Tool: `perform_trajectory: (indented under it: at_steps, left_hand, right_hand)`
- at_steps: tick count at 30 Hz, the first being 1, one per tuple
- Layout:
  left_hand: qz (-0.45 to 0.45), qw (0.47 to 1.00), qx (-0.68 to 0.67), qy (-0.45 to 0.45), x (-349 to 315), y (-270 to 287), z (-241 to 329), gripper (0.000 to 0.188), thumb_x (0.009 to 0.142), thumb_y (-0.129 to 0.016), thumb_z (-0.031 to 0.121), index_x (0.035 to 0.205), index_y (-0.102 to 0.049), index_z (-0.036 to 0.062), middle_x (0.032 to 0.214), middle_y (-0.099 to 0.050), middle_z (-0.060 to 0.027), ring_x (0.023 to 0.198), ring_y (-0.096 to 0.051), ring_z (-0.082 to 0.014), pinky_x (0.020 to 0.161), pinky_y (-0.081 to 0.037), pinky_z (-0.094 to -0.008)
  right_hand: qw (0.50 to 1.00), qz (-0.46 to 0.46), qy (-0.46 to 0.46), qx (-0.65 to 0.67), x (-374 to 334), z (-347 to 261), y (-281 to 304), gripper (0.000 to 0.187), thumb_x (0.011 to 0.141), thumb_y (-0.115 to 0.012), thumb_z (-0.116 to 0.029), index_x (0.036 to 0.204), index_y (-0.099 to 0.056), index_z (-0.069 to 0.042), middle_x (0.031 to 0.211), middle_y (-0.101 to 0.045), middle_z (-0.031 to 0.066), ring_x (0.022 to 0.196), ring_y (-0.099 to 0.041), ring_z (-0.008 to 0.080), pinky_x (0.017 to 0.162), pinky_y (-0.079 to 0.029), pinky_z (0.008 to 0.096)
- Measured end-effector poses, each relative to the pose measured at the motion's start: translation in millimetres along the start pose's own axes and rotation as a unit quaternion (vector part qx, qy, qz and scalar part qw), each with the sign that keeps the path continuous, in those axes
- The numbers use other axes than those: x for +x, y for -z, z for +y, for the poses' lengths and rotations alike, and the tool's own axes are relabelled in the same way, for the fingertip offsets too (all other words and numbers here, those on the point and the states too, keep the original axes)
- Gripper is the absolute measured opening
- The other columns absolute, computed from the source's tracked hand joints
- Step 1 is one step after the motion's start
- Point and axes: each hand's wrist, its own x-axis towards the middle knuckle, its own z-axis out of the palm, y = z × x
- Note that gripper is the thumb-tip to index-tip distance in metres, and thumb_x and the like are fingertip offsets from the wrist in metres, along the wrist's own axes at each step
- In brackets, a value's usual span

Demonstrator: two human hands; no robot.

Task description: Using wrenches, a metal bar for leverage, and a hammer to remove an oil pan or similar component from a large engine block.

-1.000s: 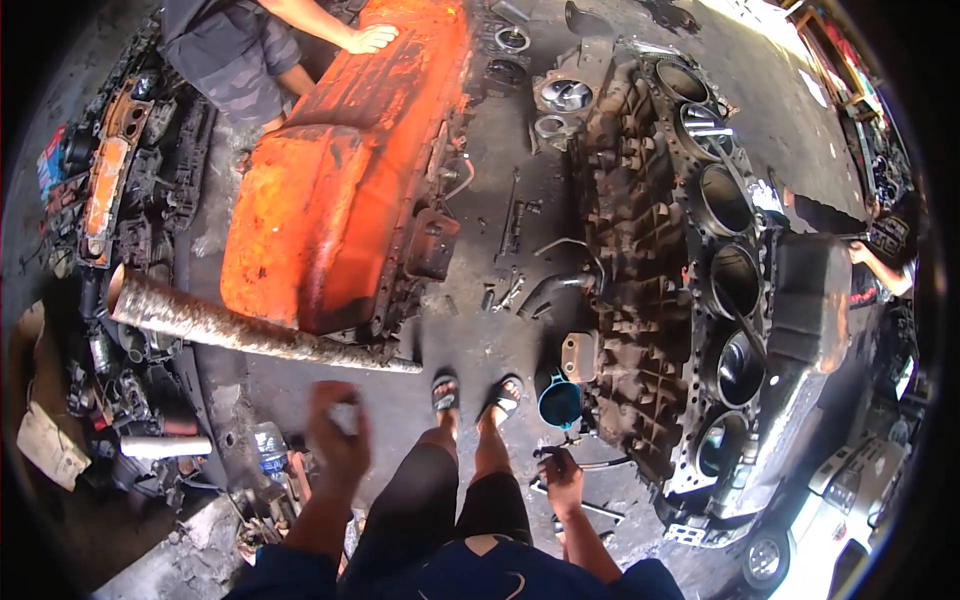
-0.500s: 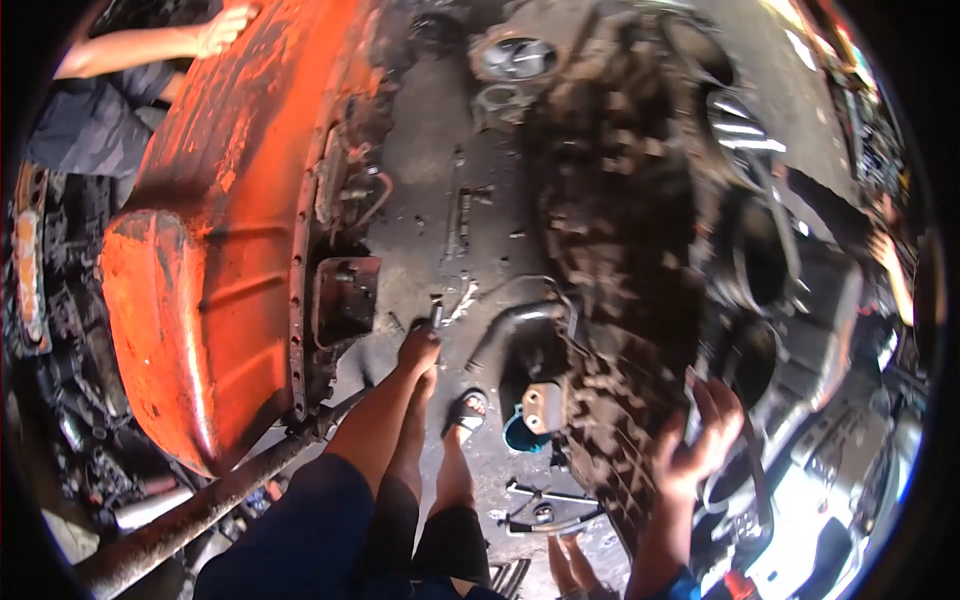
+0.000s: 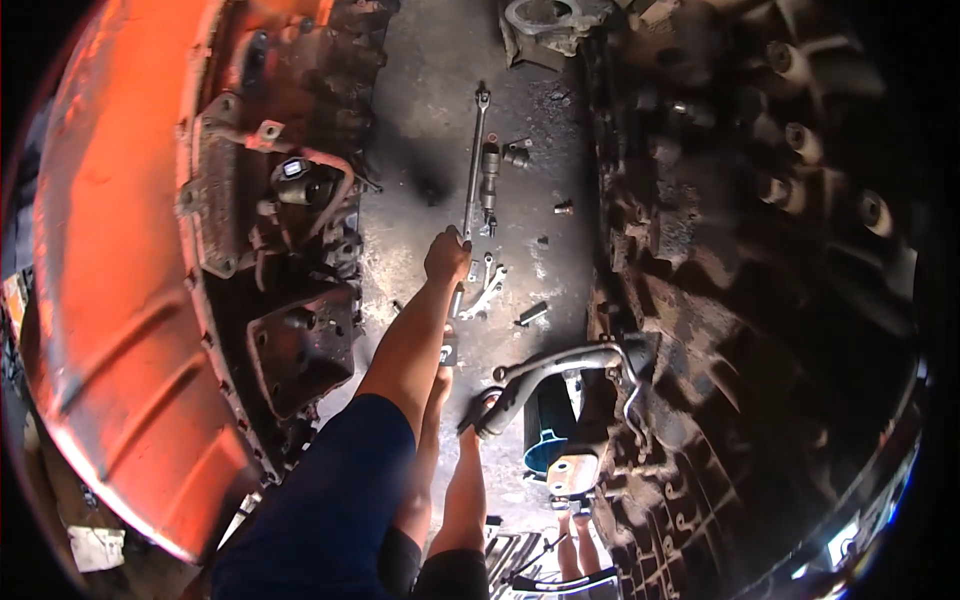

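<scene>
the floor [image 3: 420, 110] is grey, with dark stains and scuffed paler patches. lying on it are a long metal bar [image 3: 476, 165], a jointed socket piece [image 3: 490, 180] just beside its right side, and a short socket [image 3: 517, 157] next to that. nearer the feet lie pale metal wrenches [image 3: 487, 298] and, to their right, a short dark cylinder [image 3: 532, 314].
</scene>
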Motion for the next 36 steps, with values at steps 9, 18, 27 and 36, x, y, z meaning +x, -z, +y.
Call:
perform_trajectory:
  at_steps: [9, 18, 27, 36]
  left_hand:
    - [0.193, 0.98, 0.04, -0.003, 72.2, -77.0, 9.4, 0.043, 0.083, -0.067, 0.033, 0.114, -0.057, 0.005, 0.105, -0.065, -0.0188, 0.096, -0.063, -0.0361, 0.08, -0.052, -0.0492]
    - [0.022, 0.999, 0.039, -0.016, 57.0, -35.0, 27.8, 0.046, 0.078, -0.07, 0.036, 0.113, -0.057, 0.0079, 0.101, -0.067, -0.0183, 0.094, -0.066, -0.0348, 0.084, -0.053, -0.0429]
    - [-0.161, 0.87, -0.464, 0.042, -92.1, 102.6, 94.8, 0.019, 0.092, -0.055, 0.028, 0.088, -0.057, 0.0094, 0.067, -0.053, 0.0, 0.052, -0.049, -0.0112, 0.047, -0.041, -0.0285]
    - [-0.185, 0.83, -0.525, -0.026, -396.0, 219.6, 33.4, 0.029, 0.087, -0.061, 0.025, 0.105, -0.058, 0.0021, 0.071, -0.056, -0.0033, 0.06, -0.052, -0.0116, 0.052, -0.042, -0.0293]
  right_hand:
    - [0.998, -0.054, -0.012, 0.038, 0.0, -34.2, -55.3, 0.053, 0.099, -0.043, -0.043, 0.122, -0.051, 0.004, 0.119, -0.058, 0.0232, 0.106, -0.059, 0.0386, 0.089, -0.05, 0.0492]
    - [0.989, -0.08, -0.062, 0.107, 0.5, -12.8, -54.3, 0.055, 0.1, -0.042, -0.044, 0.126, -0.048, 0.004, 0.119, -0.058, 0.0233, 0.106, -0.06, 0.0365, 0.09, -0.05, 0.0486]
    - [0.959, 0.004, -0.173, 0.225, 40.0, 70.3, -2.7, 0.057, 0.101, -0.041, -0.045, 0.13, -0.046, 0.004, 0.119, -0.059, 0.0234, 0.107, -0.06, 0.0345, 0.091, -0.051, 0.0479]
    - [0.883, 0.082, -0.298, 0.353, 75.8, 30.2, 67.0, 0.041, 0.1, -0.045, -0.031, 0.122, -0.056, 0.002, 0.12, -0.059, 0.0195, 0.107, -0.056, 0.0351, 0.095, -0.04, 0.0469]
